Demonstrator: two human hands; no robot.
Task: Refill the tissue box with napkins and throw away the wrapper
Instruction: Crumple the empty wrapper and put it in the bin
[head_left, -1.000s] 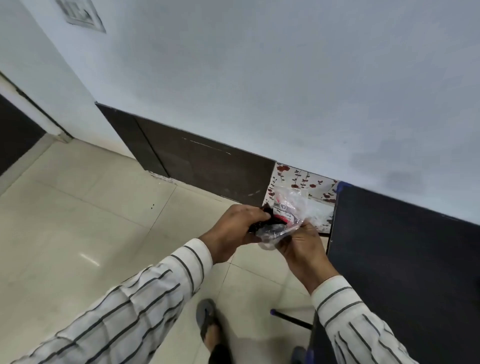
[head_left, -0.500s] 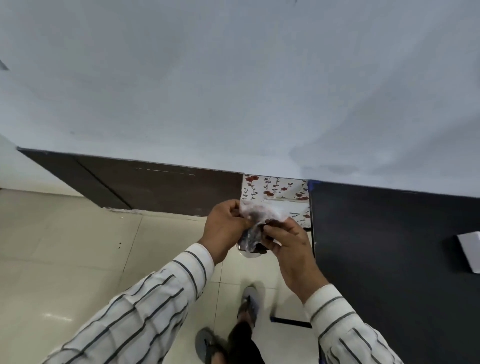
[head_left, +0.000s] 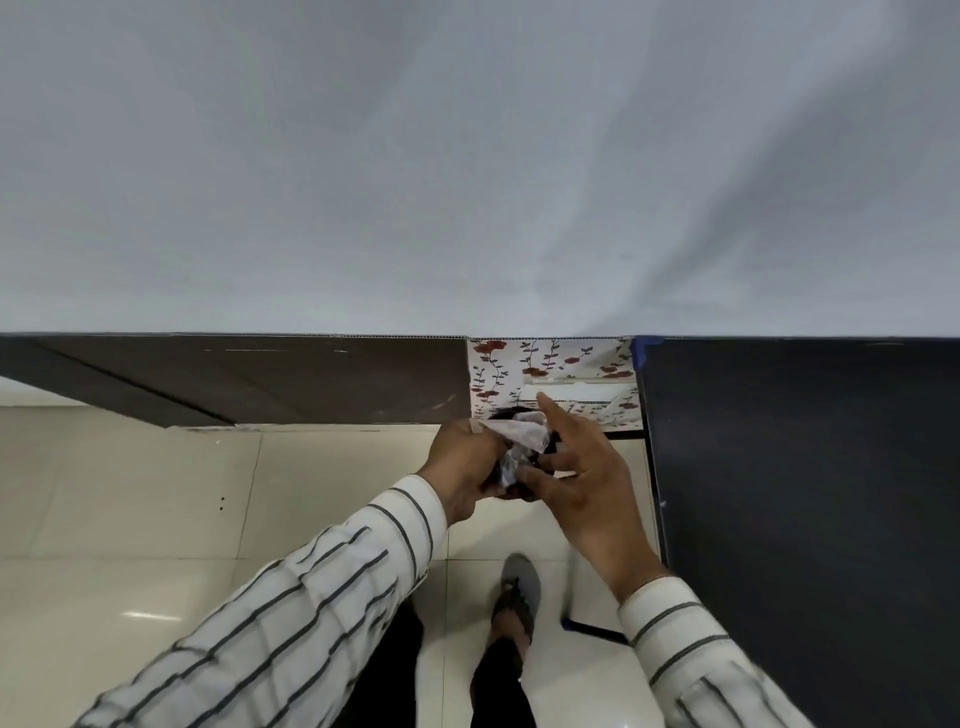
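Observation:
I hold a crumpled clear plastic wrapper (head_left: 519, 441) in front of me, above the floor. My left hand (head_left: 465, 467) is closed around its left side. My right hand (head_left: 582, 478) pinches its lower right part with thumb and fingers while the index finger sticks out toward the wall. Behind the hands stands a white box with red flower print (head_left: 498, 374), set against the wall; its lower part is hidden by my hands. Something dark shows under the wrapper, too hidden to identify.
A black table top (head_left: 805, 493) fills the right side, its edge close to my right wrist. A pale wall (head_left: 467, 182) with a dark skirting board (head_left: 260, 379) lies ahead. Cream floor tiles (head_left: 130, 519) spread to the left. My sandalled foot (head_left: 514, 597) is below.
The view has swung right and squared up to the wall. The wrapper has been crushed from a loose bag into a tight wad, and my right index finger has lifted off it.

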